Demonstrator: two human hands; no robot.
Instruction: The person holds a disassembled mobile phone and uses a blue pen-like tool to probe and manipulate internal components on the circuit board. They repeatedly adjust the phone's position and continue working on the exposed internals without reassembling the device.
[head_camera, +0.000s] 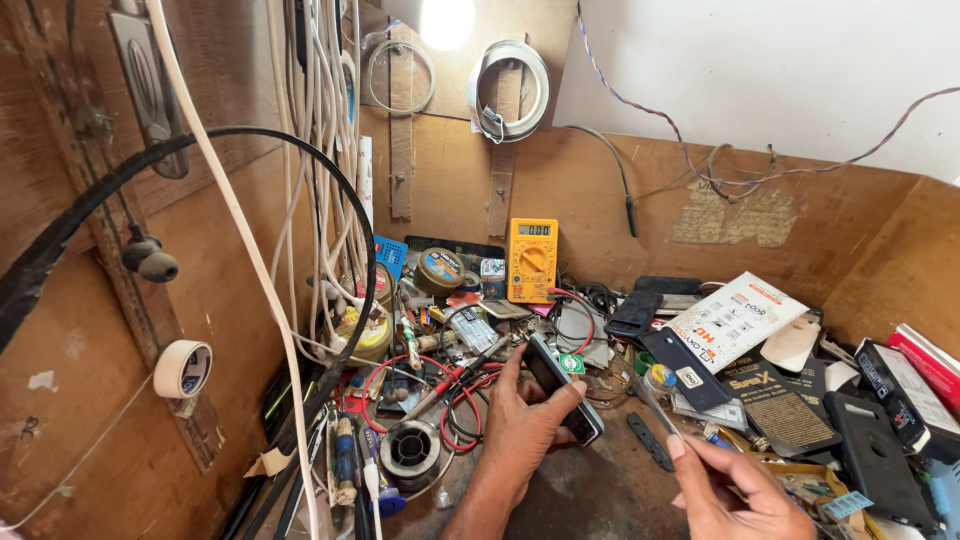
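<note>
Left hand (520, 425) is gripping a small dark phone (563, 388), grip closed around it, above the cluttered tabletop (590, 495). Right hand (735, 490), at four o'clock from it, is pinching tweezers (652, 400).

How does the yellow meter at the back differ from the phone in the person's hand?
The yellow multimeter stands upright against the wooden back wall, untouched; the small dark phone lies tilted in the left hand. The multimeter is bright yellow with a round dial, the phone dark and slimmer. The multimeter looks larger. Both are handheld electronic devices.
</note>
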